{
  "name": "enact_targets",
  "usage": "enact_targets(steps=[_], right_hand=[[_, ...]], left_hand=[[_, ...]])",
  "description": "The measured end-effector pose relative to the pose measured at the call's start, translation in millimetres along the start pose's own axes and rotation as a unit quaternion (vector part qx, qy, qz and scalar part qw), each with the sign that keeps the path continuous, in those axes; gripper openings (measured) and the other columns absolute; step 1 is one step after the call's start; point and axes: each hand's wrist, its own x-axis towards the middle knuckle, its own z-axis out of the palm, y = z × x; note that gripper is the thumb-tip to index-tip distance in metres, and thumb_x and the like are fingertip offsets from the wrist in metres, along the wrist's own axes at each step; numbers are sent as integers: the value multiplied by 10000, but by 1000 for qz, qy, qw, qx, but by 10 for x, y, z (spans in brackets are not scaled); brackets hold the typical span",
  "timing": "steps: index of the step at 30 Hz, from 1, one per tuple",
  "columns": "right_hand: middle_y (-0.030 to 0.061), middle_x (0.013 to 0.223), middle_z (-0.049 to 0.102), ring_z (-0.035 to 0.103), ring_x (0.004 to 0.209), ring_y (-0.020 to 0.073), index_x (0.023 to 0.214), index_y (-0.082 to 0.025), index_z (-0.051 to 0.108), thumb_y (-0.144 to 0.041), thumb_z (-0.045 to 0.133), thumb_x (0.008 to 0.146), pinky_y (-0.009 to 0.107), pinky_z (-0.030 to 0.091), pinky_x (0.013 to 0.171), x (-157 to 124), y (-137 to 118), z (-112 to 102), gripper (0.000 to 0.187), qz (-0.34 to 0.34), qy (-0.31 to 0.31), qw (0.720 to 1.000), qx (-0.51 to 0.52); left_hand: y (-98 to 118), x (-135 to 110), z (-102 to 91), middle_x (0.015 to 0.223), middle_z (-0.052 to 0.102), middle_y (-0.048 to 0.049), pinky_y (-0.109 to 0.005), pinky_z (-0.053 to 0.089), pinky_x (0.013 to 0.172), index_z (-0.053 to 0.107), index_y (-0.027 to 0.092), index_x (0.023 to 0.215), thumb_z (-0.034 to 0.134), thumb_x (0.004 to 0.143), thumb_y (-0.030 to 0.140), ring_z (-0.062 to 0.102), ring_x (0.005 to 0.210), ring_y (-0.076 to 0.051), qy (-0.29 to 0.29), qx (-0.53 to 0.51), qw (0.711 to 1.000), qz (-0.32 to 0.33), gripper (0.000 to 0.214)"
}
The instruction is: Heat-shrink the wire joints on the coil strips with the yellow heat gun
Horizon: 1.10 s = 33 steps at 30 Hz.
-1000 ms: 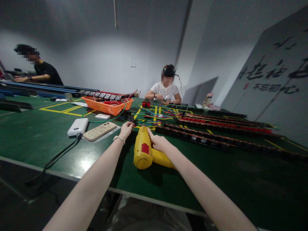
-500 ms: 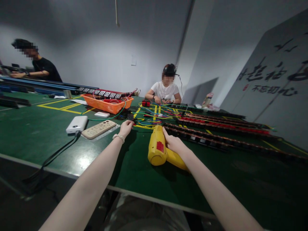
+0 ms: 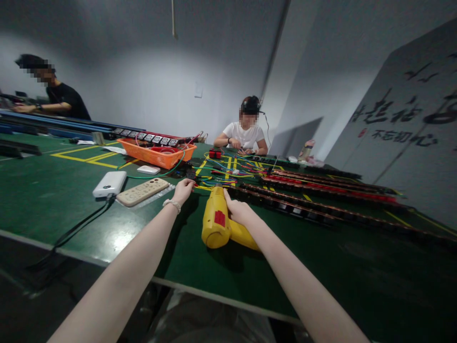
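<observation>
A yellow heat gun (image 3: 216, 219) lies over the green table with its nozzle pointing away from me toward the wires. My right hand (image 3: 238, 210) is closed around its handle, which sticks out to the right. To the left, my left hand (image 3: 183, 191) is closed in a pinch at the near end of a bundle of coloured wires (image 3: 214, 183); the exact wires between its fingertips are too small to tell. Just beyond those fingers sits a small black part (image 3: 191, 175). The nozzle is right of my left hand, close to the wires.
An orange basket (image 3: 150, 153) holding cables, a white power bank (image 3: 110, 184) and a phone in a beige case (image 3: 143, 191) are on the left. Long black strips with copper-coloured edges (image 3: 303, 205) extend right. One person (image 3: 244, 133) sits opposite; another (image 3: 67, 102) works far left.
The heat gun and my right hand have moved left, nearer to my left hand. My left hand keeps its pinch at the wires. The whole view has shifted slightly.
</observation>
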Motion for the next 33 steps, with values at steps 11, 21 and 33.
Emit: enact_targets(steps=[11,21,33], right_hand=[[149,1062,601,587,908,248,1374,-67,-103,-160,447,698,312,426,697,196,-440,-100,877,-68,37,997,21],[129,990,628,609,835,255,1376,-94,-105,-160,425,686,318,435,636,238,-452,-32,872,-79,66,995,12],[138,1050,605,591,903,253,1370,-118,-142,-173,460,696,294,414,647,116,-381,-66,906,-61,18,998,11]], left_hand=[[2,10,-26,763,655,-55,-237,436,663,647,150,748,501,676,312,570,716,-152,19,41,998,32,230],[69,-11,-48,802,659,-72,-253,434,701,646,132,771,486,694,315,576,754,-165,15,48,998,43,255],[136,-38,-31,761,648,-66,-234,440,594,632,115,811,486,696,311,555,624,-130,21,20,999,19,270]])
